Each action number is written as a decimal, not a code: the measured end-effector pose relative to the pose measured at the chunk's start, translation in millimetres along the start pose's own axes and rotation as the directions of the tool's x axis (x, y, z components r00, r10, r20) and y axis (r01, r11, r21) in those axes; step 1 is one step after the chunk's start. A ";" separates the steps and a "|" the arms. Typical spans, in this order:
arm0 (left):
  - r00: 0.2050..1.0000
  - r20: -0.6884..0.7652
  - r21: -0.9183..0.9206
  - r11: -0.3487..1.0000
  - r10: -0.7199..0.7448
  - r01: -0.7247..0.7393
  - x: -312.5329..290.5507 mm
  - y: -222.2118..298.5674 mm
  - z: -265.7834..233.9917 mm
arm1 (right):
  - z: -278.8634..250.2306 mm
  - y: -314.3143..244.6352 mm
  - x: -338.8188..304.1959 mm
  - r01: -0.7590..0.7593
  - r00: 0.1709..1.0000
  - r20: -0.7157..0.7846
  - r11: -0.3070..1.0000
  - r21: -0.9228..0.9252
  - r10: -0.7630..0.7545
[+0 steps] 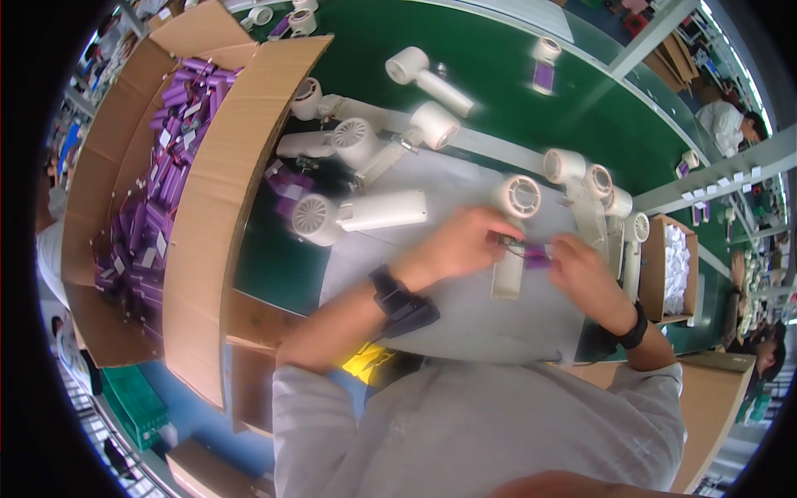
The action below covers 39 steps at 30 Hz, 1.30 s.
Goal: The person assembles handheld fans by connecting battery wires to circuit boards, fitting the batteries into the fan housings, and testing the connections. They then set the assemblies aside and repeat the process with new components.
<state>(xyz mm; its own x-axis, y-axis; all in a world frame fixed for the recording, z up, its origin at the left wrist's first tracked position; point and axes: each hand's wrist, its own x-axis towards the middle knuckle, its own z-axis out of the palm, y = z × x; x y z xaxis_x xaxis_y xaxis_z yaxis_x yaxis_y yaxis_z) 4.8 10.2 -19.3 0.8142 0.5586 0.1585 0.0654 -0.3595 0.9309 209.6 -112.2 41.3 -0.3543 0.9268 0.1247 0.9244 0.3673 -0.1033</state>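
My left hand [469,241] is closed, its fingertips pinching a small green circuit board [510,242]. My right hand [581,270] is also closed, holding a purple battery [537,256] close to the board. Thin wires show between the two. Under both hands lies a white handheld fan [520,197], its round head pointing away from me and its opened handle [506,280] toward me. Left of my left hand is another white fan [314,219] with its handle [386,210] lying sideways. A grey mat [465,324] is beneath the work.
A tall cardboard box [203,216] full of purple batteries [170,178] stands at left. More white fans [353,141] lie beyond my hands, others [569,168] at right. A smaller box [654,274] holds white pieces. Green conveyor belt [490,75] carries fan parts. Other people sit at far right.
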 end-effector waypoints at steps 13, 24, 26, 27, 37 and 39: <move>0.997 -0.024 -0.009 0.997 0.077 -0.077 10.0 -8.9 11.2 | -94.7 180.3 65.2 -0.422 0.849 0.036 0.716 -0.556 0.528; 0.999 0.003 -0.010 0.999 0.053 -0.053 12.2 -9.6 10.5 | 31.4 112.7 232.1 -0.049 0.989 0.139 0.997 0.061 0.040; 0.999 -0.010 -0.014 0.999 0.053 -0.053 14.3 -8.6 12.3 | 27.6 118.6 232.0 -0.051 0.987 0.152 0.998 0.026 0.046; 0.999 -0.017 -0.009 0.999 0.050 -0.050 14.4 -7.8 13.9 | 14.3 112.6 223.5 -0.171 0.961 0.241 0.977 0.126 0.137; 0.998 -0.027 0.010 0.999 0.050 -0.050 8.7 -4.6 12.1 | -59.6 81.3 115.4 -0.539 0.790 0.521 0.770 0.340 0.323; 0.999 -0.014 0.011 0.999 0.043 -0.043 8.4 -3.2 9.3 | -58.3 76.5 100.1 -0.506 0.795 0.517 0.815 0.280 0.317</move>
<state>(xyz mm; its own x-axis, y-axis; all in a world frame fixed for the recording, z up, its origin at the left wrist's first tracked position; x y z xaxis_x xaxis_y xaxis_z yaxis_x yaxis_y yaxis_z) 16.8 9.1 -24.0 0.8083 0.5527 0.2029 0.0365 -0.3911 0.9196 253.0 4.0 103.4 -0.0624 0.8941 -0.4434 0.8936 -0.1478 -0.4238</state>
